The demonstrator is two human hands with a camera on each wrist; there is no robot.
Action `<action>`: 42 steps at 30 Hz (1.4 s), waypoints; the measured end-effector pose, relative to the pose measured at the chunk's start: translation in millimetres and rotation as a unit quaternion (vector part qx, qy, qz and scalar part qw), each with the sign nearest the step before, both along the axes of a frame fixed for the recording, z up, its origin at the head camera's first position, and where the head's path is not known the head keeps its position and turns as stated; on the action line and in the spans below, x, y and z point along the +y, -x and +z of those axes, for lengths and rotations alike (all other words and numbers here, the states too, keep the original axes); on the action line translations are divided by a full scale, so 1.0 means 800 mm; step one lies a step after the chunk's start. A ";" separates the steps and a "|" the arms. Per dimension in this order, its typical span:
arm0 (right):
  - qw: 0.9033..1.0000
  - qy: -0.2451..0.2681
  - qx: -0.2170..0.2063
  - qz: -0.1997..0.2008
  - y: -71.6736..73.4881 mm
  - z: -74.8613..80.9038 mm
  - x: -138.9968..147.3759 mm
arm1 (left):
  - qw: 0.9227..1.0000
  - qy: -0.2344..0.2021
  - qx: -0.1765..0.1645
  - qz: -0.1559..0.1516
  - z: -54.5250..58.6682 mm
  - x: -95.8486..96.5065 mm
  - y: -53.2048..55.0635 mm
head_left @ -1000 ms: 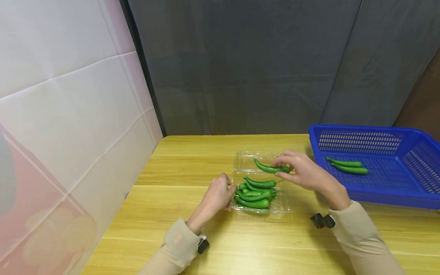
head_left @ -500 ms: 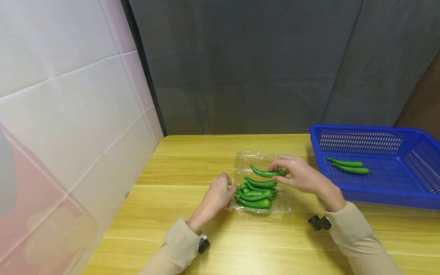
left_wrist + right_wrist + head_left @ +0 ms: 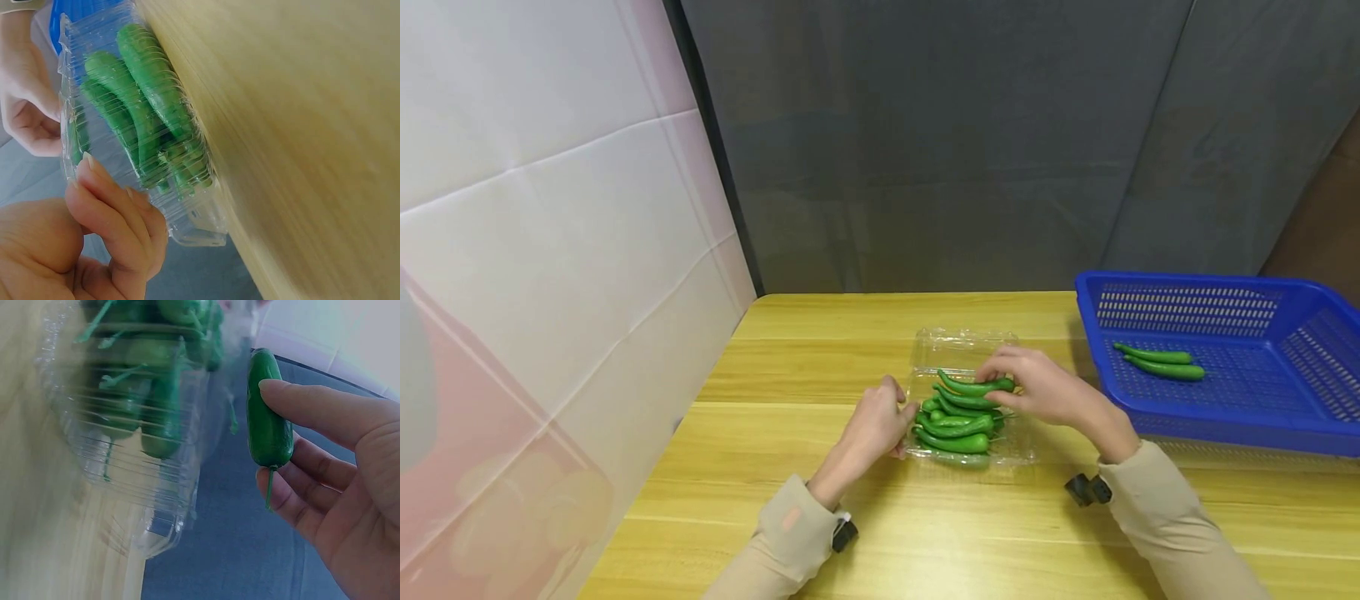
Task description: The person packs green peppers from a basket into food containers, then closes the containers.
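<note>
In the head view my right hand (image 3: 1037, 387) pinches a green chili pepper (image 3: 976, 387) between thumb and fingers, just above the pile at the far side of a clear plastic clamshell box (image 3: 1018, 454). The right wrist view has this held pepper (image 3: 270, 431) with its stem pointing down past the fingers. Several green peppers (image 3: 955, 443) lie heaped in the box, mostly side by side. My left hand (image 3: 876, 419) grips the box's left rim, its fingertips on the clear wall in the left wrist view. The box lid (image 3: 962, 346) lies folded back.
A blue plastic basket (image 3: 1232, 425) stands to the right, with two green peppers (image 3: 1165, 367) on its floor. Everything rests on a wooden table (image 3: 820, 358). A dark grey curtain (image 3: 925, 150) hangs behind, and a pale printed cloth (image 3: 550, 250) is on the left.
My right hand has moved left and toward me with the pepper, bringing it from over the lid to the pile's far edge. My left hand has stayed at the box.
</note>
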State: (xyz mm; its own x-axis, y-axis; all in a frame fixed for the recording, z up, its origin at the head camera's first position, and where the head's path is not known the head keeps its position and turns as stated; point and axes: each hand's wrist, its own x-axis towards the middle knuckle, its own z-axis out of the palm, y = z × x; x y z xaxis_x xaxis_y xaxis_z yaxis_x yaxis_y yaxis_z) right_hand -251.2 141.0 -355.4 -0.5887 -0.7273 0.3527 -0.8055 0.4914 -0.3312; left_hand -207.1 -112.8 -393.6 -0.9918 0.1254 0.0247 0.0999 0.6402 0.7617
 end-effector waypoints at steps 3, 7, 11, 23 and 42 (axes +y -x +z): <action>1.000 -0.008 -0.006 0.002 0.000 -0.003 -0.002 | 1.000 0.000 -0.002 0.001 0.000 0.000 0.000; 1.000 -0.018 -0.013 0.012 0.001 -0.007 -0.008 | 1.000 0.000 -0.003 0.001 0.000 0.001 0.000; 0.999 -0.024 -0.018 0.016 0.001 -0.011 -0.012 | 1.000 0.000 -0.005 0.003 0.000 0.001 0.000; 0.999 -0.026 -0.018 0.026 0.001 -0.021 -0.019 | 1.000 0.000 -0.008 0.005 0.002 0.001 0.000; 0.998 -0.048 -0.021 0.018 0.004 -0.034 -0.024 | 1.000 0.000 -0.003 0.008 -0.002 0.001 0.002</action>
State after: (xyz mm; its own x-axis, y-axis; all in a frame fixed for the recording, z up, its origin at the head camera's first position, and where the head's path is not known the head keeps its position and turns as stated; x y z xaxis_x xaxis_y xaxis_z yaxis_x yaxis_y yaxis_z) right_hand -254.7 121.9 -382.4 -0.5750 -0.7773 0.2555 -0.8092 0.4940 -0.3182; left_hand -208.7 -111.6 -395.0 -0.9937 0.1105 0.0196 0.0863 0.6414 0.7624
